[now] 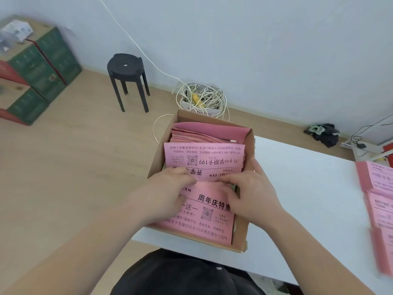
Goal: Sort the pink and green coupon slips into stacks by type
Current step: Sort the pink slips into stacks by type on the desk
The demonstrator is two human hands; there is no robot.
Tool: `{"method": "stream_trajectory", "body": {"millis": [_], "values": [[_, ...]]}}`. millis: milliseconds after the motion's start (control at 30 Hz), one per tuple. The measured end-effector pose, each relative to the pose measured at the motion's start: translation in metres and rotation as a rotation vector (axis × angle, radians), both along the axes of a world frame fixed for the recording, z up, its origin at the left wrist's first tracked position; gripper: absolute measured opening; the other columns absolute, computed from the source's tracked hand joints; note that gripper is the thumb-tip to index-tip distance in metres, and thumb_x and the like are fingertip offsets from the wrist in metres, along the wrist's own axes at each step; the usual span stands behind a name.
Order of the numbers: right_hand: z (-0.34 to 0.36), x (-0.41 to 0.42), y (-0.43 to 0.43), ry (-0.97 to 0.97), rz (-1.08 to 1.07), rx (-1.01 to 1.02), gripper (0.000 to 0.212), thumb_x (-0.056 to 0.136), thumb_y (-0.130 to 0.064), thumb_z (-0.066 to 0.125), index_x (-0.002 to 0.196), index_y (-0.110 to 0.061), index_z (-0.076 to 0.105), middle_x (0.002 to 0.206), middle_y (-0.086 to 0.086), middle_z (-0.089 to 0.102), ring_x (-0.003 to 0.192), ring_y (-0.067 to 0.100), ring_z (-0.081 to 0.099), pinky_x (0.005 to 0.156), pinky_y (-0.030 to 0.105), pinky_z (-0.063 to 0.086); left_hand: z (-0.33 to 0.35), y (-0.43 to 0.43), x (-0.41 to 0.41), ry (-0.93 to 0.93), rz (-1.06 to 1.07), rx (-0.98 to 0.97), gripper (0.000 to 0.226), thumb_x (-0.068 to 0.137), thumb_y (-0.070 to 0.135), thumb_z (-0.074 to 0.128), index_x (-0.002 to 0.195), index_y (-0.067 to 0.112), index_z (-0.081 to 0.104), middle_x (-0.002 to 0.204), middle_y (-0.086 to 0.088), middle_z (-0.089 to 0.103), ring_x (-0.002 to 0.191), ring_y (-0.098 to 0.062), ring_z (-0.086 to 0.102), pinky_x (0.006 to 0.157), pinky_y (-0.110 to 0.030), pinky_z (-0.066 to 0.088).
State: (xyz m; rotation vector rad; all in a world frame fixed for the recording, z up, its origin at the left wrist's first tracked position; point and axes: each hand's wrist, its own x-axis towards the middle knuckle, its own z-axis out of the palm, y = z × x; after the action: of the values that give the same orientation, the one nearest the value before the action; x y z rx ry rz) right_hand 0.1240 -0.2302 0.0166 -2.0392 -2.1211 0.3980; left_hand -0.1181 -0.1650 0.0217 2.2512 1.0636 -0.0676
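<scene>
Presently both hands are inside the cardboard box (241, 228). The left hand (168, 188) and right hand (253, 188) each pinch the near edge of the top slip (205, 159), fingers curled over it and thumbs apparently beneath. This slip is pink and lies with its print upside down to the person.

Findings:
- Directly under the grip lies a lower slip (204, 218), also pink, with different print that reads upright.
- Beyond the grip sits a fanned pile (197, 135) of more pink slips, its edges uneven.
- Well to the right of the grip, sorted stacks (377, 188) lie on the table (302, 188).
- No green slip is visible.

Risks, as judged:
- Thin sheets cling, so the pinch may lift two slips as one and send a stray type to the wrong stack.
- Both types here are pink and differ only in print. With this one inverted, a misreading is likely unless the heading is checked.
- Opposed pulls from the two hands could crease or tear the near edge.
- Drawing the slip out may drag the fanned pile forward and muddle it.
- The box stands at the table's corner, and a firm tug toward the person could shift it over the edge.
</scene>
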Motion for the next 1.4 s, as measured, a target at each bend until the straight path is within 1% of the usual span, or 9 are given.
{"method": "stream_trajectory", "body": {"millis": [167,367,433,567,800,1033,1167,1300,1400], "values": [[0.005,-0.001,-0.001,-0.006,-0.007,-0.091,0.044,0.086,-0.038,0.055,0.129,-0.043,0.063,0.108,-0.022,0.069,0.113,0.011,0.056,0.112,0.008,-0.012,0.003,0.005,-0.010,-0.043,-0.041,0.024,0.048,0.094,0.009,0.054,0.139,0.027,0.058,0.130,0.015,0.051,0.131,-0.009,0.042,0.111,-0.030,0.038],[0.016,-0.018,-0.001,0.226,0.069,-0.068,0.032,0.089,-0.038,0.062,0.118,-0.034,0.074,0.105,-0.035,0.062,0.117,-0.021,0.042,0.126,0.050,0.013,0.021,0.013,-0.026,-0.231,0.081,-0.066,0.068,0.092,-0.011,0.040,0.129,0.040,0.067,0.114,0.025,0.065,0.116,0.007,0.054,0.100,-0.014,0.045],[0.014,-0.027,-0.003,0.241,0.114,-0.084,0.038,0.090,-0.039,0.061,0.127,-0.035,0.069,0.122,-0.028,0.063,0.126,-0.009,0.047,0.128,0.048,0.010,0.028,0.015,-0.034,-0.243,0.137,-0.223,0.077,0.093,-0.013,0.032,0.126,0.048,0.067,0.117,0.026,0.070,0.117,0.016,0.055,0.101,-0.009,0.045],[0.011,-0.030,-0.006,0.360,0.005,-0.196,0.037,0.093,-0.031,0.069,0.128,-0.042,0.066,0.121,-0.033,0.060,0.119,-0.008,0.051,0.108,0.020,0.040,0.035,0.020,-0.049,-0.338,0.230,-0.315,0.072,0.095,-0.016,0.030,0.127,0.035,0.068,0.114,0.019,0.074,0.118,0.009,0.060,0.102,-0.015,0.047],[0.012,-0.029,-0.007,0.390,-0.009,-0.226,0.034,0.093,-0.031,0.070,0.127,-0.038,0.070,0.122,-0.038,0.059,0.118,-0.018,0.049,0.095,0.000,0.035,0.031,0.007,-0.059,-0.467,0.286,-0.235,0.067,0.095,-0.018,0.036,0.118,0.038,0.068,0.114,0.017,0.073,0.111,0.010,0.064,0.096,-0.009,0.048],[0.021,-0.029,-0.011,0.637,-0.154,-0.257,0.023,0.085,-0.022,0.082,0.102,-0.037,0.079,0.112,-0.026,0.072,0.111,-0.004,0.062,0.095,0.025,0.051,0.036,-0.014,-0.065,-0.456,0.316,-0.219,0.040,0.093,0.007,0.070,0.125,0.030,0.069,0.114,0.020,0.067,0.093,0.008,0.063,0.075,-0.013,0.052],[0.027,-0.022,-0.010,0.868,-0.083,-0.347,0.017,0.069,-0.019,0.094,0.084,-0.020,0.084,0.112,-0.006,0.076,0.113,0.011,0.066,0.095,0.039,0.052,0.048,-0.027,-0.077,-0.392,0.246,-0.206,0.033,0.090,0.009,0.072,0.103,0.038,0.079,0.100,0.028,0.070,0.096,0.006,0.063,0.073,-0.012,0.049],[0.030,-0.015,-0.011,0.908,-0.026,-0.438,0.035,0.063,-0.046,0.088,0.083,-0.018,0.085,0.113,-0.002,0.076,0.114,0.014,0.066,0.095,0.035,0.050,0.052,-0.044,-0.091,-0.487,0.158,-0.226,0.038,0.083,-0.004,0.075,0.092,0.032,0.083,0.091,0.017,0.075,0.087,-0.011,0.071,0.076,-0.026,0.056],[0.035,-0.016,-0.009,0.969,-0.140,-0.456,0.042,0.095,-0.058,0.063,0.100,-0.021,0.083,0.119,-0.012,0.074,0.117,0.003,0.064,0.100,0.025,0.048,0.052,-0.051,-0.095,-0.442,0.151,-0.173,0.038,0.081,-0.003,0.076,0.087,0.034,0.083,0.090,0.021,0.075,0.091,-0.007,0.072,0.078,-0.024,0.055]]}}
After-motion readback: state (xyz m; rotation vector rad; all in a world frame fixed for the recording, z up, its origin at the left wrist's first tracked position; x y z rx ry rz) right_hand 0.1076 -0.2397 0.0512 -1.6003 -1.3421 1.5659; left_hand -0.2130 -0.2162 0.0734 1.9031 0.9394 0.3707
